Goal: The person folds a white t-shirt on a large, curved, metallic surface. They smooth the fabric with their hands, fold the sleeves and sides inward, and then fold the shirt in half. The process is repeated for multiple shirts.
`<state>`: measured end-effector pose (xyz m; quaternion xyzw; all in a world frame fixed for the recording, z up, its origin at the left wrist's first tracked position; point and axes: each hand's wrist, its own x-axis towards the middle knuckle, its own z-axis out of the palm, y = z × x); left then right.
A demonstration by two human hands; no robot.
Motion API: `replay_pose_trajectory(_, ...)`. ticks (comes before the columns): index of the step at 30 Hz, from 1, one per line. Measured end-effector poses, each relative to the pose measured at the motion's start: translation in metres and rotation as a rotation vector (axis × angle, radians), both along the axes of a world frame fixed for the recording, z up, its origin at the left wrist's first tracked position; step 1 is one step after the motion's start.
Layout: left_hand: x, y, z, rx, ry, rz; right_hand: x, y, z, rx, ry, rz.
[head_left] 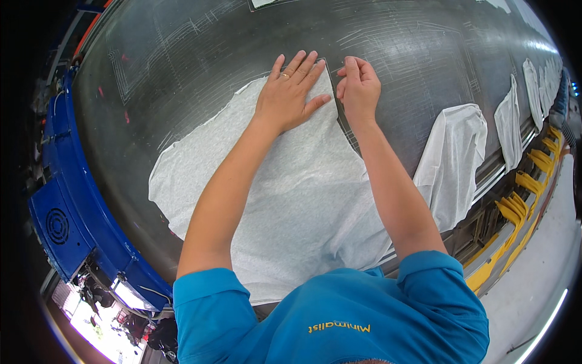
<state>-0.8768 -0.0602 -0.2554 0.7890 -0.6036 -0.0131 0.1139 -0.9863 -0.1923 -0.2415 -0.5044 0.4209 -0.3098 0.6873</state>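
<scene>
Blue shirt point(339, 303) cropped | left fingers point(293, 64) spread on cloth point(291, 182) | right fingers point(351, 70) curled, hold unclear

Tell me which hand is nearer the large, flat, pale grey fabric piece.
Left. The left hand lies spread on the upper end of the fabric piece; the right hand is just beyond its right edge.

A dark grey tabletop point(412, 91), scored with pale lines and a few pink marks at upper left, carries a large light-grey cloth point(285, 200) mid-frame, a row of smaller pale cloth pieces point(456, 139) along the right, and a white piece point(263, 2) at the top edge.
</scene>
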Motion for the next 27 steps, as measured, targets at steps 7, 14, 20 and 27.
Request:
replay_pose_trajectory(7, -0.006, 0.004, -0.007, -0.083, 0.019, 0.138, 0.006, 0.000, -0.013, -0.076, 0.015, -0.024)
replay_pose_trajectory(14, -0.010, 0.062, -0.009, -0.100, 0.084, 0.330, 0.007, 0.001, -0.022, -0.166, 0.079, -0.011)
replay_pose_trajectory(20, -0.007, 0.113, -0.008, -0.095, 0.096, 0.490, 0.007, 0.003, -0.023, -0.217, 0.144, 0.026)
replay_pose_trajectory(27, -0.018, 0.199, 0.006, 0.058, 0.116, 0.556, 0.007, 0.006, -0.019, -0.243, 0.181, 0.048)
